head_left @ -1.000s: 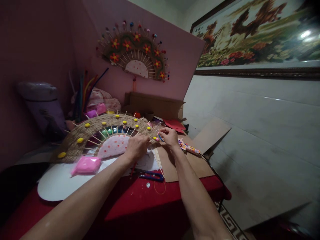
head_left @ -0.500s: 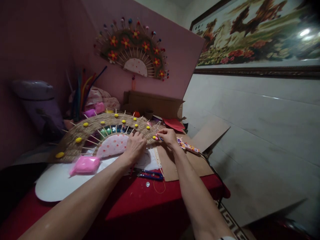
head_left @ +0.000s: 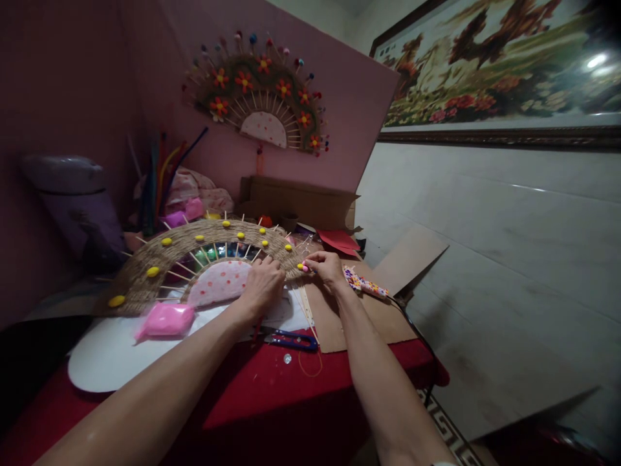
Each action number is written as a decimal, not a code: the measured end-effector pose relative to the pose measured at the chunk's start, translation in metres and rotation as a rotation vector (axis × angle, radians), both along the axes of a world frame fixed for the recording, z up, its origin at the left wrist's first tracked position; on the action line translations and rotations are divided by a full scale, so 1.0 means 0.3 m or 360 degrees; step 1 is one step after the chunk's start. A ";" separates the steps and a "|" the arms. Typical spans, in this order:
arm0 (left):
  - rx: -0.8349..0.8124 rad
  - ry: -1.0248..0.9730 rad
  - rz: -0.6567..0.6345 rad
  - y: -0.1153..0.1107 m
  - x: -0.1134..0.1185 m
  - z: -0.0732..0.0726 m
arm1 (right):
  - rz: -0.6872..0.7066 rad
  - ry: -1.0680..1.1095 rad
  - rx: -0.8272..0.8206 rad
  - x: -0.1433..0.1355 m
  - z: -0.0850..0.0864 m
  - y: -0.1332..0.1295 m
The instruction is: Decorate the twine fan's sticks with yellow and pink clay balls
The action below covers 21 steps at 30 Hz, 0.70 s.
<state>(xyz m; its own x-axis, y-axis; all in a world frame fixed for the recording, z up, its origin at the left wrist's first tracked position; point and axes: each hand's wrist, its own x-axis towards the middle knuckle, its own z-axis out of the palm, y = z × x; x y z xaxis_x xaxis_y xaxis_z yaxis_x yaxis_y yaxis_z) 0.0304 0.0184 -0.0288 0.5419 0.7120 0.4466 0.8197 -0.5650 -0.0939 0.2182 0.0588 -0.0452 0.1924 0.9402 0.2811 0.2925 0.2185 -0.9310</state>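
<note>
A half-round fan (head_left: 184,241) wrapped in brown twine, with thin stick ribs and several yellow oval clay pieces, stands on the table. My left hand (head_left: 264,283) grips the right part of its spotted white centre (head_left: 220,285), fingers curled over the edge. At the fan's right end, my right hand (head_left: 327,268) is closed in a pinch at a small pink clay piece (head_left: 305,266), right beside a yellow one (head_left: 299,266). The fingertips partly cover the pink piece. In front of the fan lies a bag of pink clay (head_left: 169,320).
Blue-handled snips (head_left: 294,340) and a small clear disc (head_left: 288,358) lie near the front. A flower-patterned glue gun (head_left: 366,283) rests on cardboard (head_left: 334,323) at right, its cord trailing off the edge. A white board (head_left: 97,362) is at left. Another decorated fan (head_left: 264,97) hangs behind.
Almost nothing differs. My right hand stays at the pink piece with a very slight shift of the fingers, and my left hand keeps its hold on the fan.
</note>
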 end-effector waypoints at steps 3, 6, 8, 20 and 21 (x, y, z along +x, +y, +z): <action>0.0022 -0.0008 -0.0019 0.003 -0.001 -0.004 | 0.0014 0.0002 0.0004 0.001 -0.006 0.004; 0.0020 -0.0026 -0.0023 0.006 -0.001 -0.007 | 0.0025 -0.0021 0.0015 0.001 -0.009 0.006; 0.0015 -0.0044 -0.0026 0.007 -0.001 -0.008 | 0.0028 -0.0026 0.0026 0.002 -0.007 0.007; 0.0028 -0.0018 -0.0025 -0.001 -0.002 0.004 | -0.0224 -0.0284 0.0069 -0.020 0.021 -0.028; 0.0027 -0.0018 -0.0031 -0.001 -0.002 0.005 | -0.0230 -0.0318 0.0058 -0.024 0.020 -0.029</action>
